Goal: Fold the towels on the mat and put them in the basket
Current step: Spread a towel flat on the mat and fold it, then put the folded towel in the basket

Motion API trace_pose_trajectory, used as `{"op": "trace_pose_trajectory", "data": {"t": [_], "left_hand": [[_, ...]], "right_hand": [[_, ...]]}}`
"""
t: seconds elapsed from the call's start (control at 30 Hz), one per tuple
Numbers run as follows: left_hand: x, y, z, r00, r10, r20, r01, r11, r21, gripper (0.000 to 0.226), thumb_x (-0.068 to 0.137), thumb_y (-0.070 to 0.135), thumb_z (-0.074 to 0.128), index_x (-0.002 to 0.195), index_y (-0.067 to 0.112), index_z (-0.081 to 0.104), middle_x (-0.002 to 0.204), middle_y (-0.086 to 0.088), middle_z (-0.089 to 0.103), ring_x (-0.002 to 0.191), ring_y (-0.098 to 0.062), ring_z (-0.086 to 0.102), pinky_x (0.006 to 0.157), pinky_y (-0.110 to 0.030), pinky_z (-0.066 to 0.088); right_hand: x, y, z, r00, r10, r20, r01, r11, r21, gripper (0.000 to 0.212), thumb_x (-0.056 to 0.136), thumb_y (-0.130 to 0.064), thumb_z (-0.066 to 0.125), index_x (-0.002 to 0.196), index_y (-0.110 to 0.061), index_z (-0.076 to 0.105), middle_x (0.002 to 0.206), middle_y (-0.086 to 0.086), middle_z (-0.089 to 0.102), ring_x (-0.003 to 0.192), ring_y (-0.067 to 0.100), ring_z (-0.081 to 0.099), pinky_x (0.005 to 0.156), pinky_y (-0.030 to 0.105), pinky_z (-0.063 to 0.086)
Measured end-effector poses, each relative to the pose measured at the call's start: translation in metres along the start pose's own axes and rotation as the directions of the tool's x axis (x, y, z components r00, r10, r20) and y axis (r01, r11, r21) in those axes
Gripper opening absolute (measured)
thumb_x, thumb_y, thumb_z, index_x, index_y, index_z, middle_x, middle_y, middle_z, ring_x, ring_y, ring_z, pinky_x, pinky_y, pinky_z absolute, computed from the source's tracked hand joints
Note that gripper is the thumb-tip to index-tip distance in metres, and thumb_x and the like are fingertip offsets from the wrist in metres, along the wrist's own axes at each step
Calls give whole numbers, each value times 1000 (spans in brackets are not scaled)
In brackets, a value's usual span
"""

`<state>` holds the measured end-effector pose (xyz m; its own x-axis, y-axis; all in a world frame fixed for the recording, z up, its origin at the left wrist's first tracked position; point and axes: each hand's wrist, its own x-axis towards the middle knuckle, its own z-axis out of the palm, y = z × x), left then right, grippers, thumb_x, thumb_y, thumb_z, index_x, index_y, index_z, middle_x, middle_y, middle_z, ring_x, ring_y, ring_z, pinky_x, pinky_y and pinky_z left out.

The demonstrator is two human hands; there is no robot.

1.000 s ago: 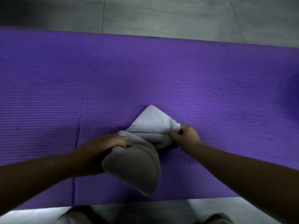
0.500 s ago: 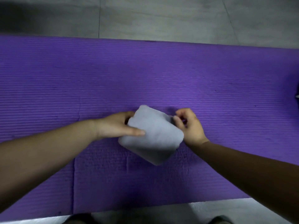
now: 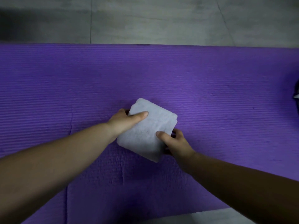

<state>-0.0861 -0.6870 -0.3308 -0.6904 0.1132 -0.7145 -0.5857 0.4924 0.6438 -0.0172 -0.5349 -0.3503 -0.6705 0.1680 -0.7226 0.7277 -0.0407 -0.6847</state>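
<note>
Head view: A purple ribbed mat (image 3: 210,81) spans the frame, laid on a grey tiled floor (image 3: 153,18) with visible joint lines. A folded pale grey towel (image 3: 150,126) sits at mat centre. The left hand (image 3: 127,121) grips the towel's left edge, thumb on top. The right hand (image 3: 175,143) grips the near right edge, thumb on top; its fingers are hidden beneath. A dark object (image 3: 296,94) at the right edge is cut off and cannot be identified.
</note>
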Motion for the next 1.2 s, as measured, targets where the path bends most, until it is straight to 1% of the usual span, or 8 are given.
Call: {"op": "trace_pose_trajectory", "data": {"t": [0.13,0.3,0.53,0.63,0.77,0.87,1.0,1.2], "left_hand": [[-6,2,2,996,-34,84,47,986,-161,31,80,43,61,102,21,56,89,5,64,93,-17,61,82,-28,45],[-11,15,13,957,-184,225,246,924,-291,28,77,40,65,92,16,61,91,-2,67,88,-16,62,73,-28,47],[-99,46,36,962,-258,87,268,840,-471,19,82,36,59,85,18,57,72,2,65,65,-10,62,50,-18,47],[-162,81,31,972,-223,70,226,821,-525,12,83,29,58,78,18,60,59,5,70,51,-3,64,45,-14,47],[-257,161,9,980,-176,94,198,809,-553,28,67,33,63,90,18,64,69,5,73,68,-11,69,59,-25,51],[-327,225,-9,986,-109,124,159,821,-548,26,72,31,63,94,18,62,72,3,73,64,-9,70,50,-20,52],[-400,295,-26,972,-27,232,140,863,-485,73,53,43,79,117,15,57,104,-8,70,93,-22,68,67,-29,52],[-493,387,14,928,127,350,19,923,-385,21,83,31,55,97,16,59,91,-3,66,84,-16,62,65,-24,45]], "right_hand": [[3,4,-6,996,19,93,-29,994,108,19,76,-14,69,91,-13,58,96,7,65,85,18,63,69,32,52],[6,-6,-28,966,81,244,-123,980,158,18,77,-19,63,94,-16,58,93,1,66,83,13,61,66,22,49],[-84,-43,-45,985,147,93,-164,964,210,35,59,-33,51,91,-19,56,88,-4,63,77,4,57,62,19,46],[-145,-78,-60,992,122,46,-128,972,196,36,60,-38,55,92,-22,52,102,2,59,89,13,56,73,24,46],[-248,-153,-84,987,153,57,-163,919,359,57,70,-37,64,121,-19,47,119,4,59,106,19,58,88,30,48],[-325,-215,-102,993,106,52,-118,912,393,57,64,-40,60,117,-18,51,113,6,64,96,18,63,79,27,52],[-420,-281,-126,997,4,-80,32,895,444,47,63,-35,60,106,-18,56,106,4,67,87,14,65,68,21,52],[-534,-319,-190,953,-109,-283,244,828,504,47,62,-34,62,106,-17,60,103,2,70,88,12,66,69,21,51]]}}
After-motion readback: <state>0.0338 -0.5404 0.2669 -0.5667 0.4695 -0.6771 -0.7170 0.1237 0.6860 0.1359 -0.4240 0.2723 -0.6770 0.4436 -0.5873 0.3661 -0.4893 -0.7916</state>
